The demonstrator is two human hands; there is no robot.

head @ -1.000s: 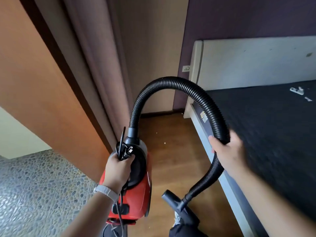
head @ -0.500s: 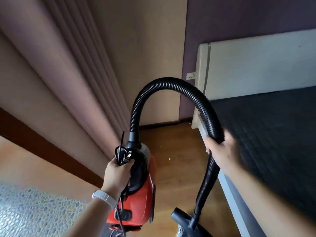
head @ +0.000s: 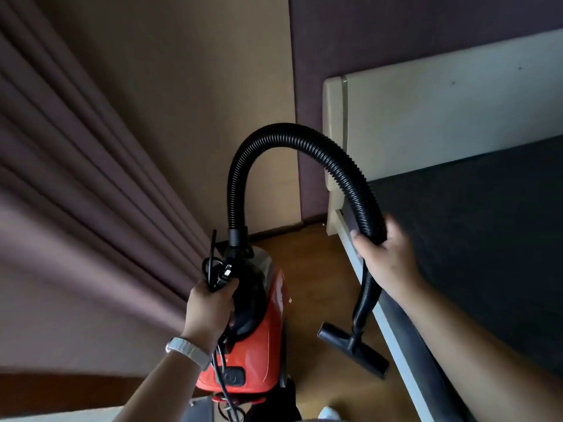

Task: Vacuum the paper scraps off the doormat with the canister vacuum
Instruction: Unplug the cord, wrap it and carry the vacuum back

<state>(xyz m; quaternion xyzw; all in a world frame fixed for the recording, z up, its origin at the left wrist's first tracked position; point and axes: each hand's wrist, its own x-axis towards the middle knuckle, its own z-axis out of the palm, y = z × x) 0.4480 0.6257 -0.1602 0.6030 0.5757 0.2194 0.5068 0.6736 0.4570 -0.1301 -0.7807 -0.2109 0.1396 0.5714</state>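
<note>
Left hand [head: 210, 306]: you're carrying the red canister vacuum [head: 253, 339] off the floor, grip closed around its top handle plus the bundled cord [head: 217, 274].
Right hand [head: 385, 260]: you're wrapping your grip round the black hose [head: 292, 137], mid-length.
Nozzle [head: 353, 348]: it's dangling just above the wood floor [head: 310, 269], beside the bed [head: 472, 239].
Doormat and scraps: can't see them here.
Curtain [head: 76, 178]: it's hanging along your left.

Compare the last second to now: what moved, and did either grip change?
The view swung away from the doorway and pebble floor toward the curtain and bed. The floor nozzle on the hose now hangs in full view beside the bed frame. No grip change: left hand holds the red canister and cord, right hand holds the hose.
</note>
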